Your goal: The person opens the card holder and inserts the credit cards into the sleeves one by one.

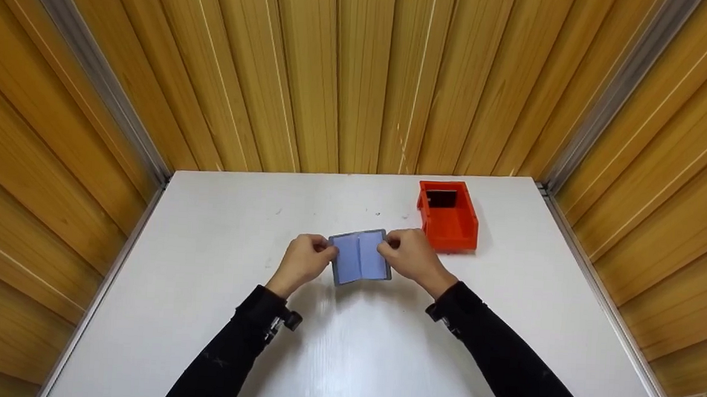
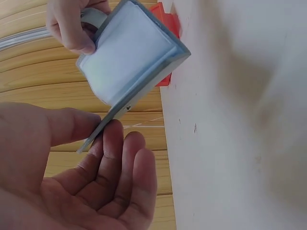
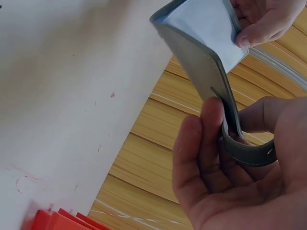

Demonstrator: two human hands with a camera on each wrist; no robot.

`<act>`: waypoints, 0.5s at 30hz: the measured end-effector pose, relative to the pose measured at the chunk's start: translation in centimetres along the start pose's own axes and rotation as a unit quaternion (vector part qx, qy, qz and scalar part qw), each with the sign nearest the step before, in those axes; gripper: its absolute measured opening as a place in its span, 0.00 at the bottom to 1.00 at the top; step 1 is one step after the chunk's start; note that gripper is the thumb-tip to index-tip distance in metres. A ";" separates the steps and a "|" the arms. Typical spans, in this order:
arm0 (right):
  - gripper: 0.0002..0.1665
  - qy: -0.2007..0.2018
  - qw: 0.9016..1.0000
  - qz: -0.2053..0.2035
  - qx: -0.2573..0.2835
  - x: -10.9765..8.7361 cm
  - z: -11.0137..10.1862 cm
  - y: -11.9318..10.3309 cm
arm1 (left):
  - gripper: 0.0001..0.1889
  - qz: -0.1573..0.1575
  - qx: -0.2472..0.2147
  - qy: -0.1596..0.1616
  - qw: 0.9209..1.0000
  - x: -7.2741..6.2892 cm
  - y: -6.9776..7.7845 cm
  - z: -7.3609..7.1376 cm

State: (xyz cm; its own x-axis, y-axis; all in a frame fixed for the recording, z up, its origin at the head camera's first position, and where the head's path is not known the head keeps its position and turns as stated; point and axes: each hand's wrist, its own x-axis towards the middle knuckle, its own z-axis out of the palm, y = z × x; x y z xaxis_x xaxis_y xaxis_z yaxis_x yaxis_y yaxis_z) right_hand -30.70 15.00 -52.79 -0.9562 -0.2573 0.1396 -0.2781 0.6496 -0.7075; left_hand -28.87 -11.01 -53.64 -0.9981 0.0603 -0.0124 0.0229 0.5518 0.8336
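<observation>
The wallet (image 1: 345, 258), grey-edged and spread like a little book, is suspended above the table (image 1: 219, 215), between the fingers of both hands. The left hand (image 1: 303, 261) has its thumb and forefinger clamped together on one side edge; its other fingers lie curled beneath that pinch. The right hand (image 1: 414, 256) is clamped on the opposite edge, thumb against the inner face and fingertips against the outer cover.

A hold at each outer edge appears meant to keep the two halves apart and the inside turned up toward the person. The halves meet in a shallow fold roughly midway between the two sets of fingers, which suggests a light pull rather than a stretch.

A dark strap (image 3: 249, 153) curves out from the cover between the right thumb and fingers, toward the palm; it is probably kept there so that it does not fall across the pages (image 1: 371, 257).

As a container, the wallet shows whitish, film-like pages. Whether any card sits in them cannot be determined.

Just beyond the right fingers stands an orange-red bin (image 1: 455, 243), upright and uncovered. A dark patch (image 1: 442, 198) shows at its far end; opening or object, cannot tell.
</observation>
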 end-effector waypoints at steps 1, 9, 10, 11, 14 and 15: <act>0.15 -0.003 1.000 0.003 -0.003 0.0 0.0 0.1 | 0.08 -0.003 0.001 0.000 1.000 0.0 -0.1 -0.1; 0.21 -0.049 0.998 0.032 -0.025 -0.1 0.8 1.2 | 0.08 -0.063 -0.006 -0.033 0.997 0.2 -1.4 -0.5; 0.20 -0.059 0.997 0.042 -0.023 -0.2 1.0 1.3 | 0.09 -0.069 -0.007 -0.037 0.997 0.1 -1.6 -0.4; 0.20 -0.069 0.996 0.052 -0.021 -0.2 1.1 1.5 | 0.09 -0.075 -0.007 -0.040 0.996 0.1 -1.8 -0.3; 0.20 -0.092 0.992 0.081 -0.017 -0.4 1.6 2.0 | 0.09 -0.087 -0.001 -0.049 0.995 0.1 -2.3 0.0; 0.20 -0.097 0.991 0.087 -0.020 -0.4 1.7 2.2 | 0.10 -0.090 0.002 -0.052 0.995 0.1 -2.5 0.2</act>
State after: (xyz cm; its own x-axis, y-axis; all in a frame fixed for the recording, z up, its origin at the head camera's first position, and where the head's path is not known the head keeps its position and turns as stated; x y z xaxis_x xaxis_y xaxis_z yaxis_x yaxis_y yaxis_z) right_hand -30.73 15.31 -55.60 -0.9555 -0.2691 -0.1210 -0.1172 0.7226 -0.6813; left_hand -29.02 -12.21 -55.81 -0.9748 0.0461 -0.2183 -0.1548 0.5647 0.8107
